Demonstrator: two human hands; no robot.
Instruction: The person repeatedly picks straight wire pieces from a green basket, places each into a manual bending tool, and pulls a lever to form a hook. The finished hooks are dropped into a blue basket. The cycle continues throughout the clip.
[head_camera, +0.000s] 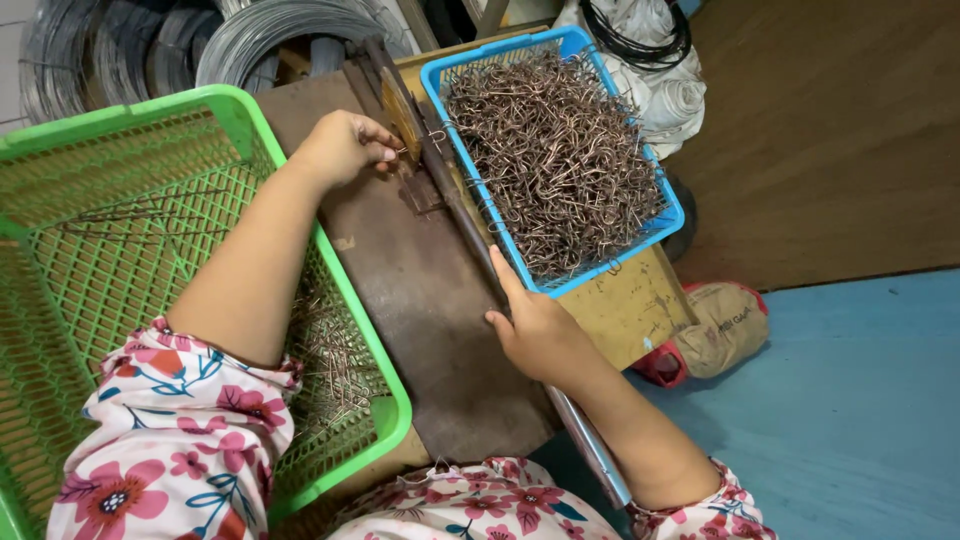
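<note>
Here the right hand (540, 335) grips the metal lever (470, 235); the left hand (340, 148) pinches wire (402, 152).

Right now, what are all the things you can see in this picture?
Blue plastic mesh basket: one, blue, upper middle, on the board's far side.
Bent brown wire hooks: a big pile, too many to count, coppery brown, filling the blue basket.
Green plastic mesh basket: one, green, left side.
Thin straight wire pieces: a small heap, brownish, in the green basket's near corner.
Dark rusty metal plate: one, brown, centre.
Long metal lever bar: one, dark grey, running diagonally across the plate.
Grey wire coils: several, silvery grey, top left.
Red-and-beige slipper: one, right of the bench.
Left hand: at the lever's far end, pinching something small.
Right hand: resting on the lever bar.
</note>
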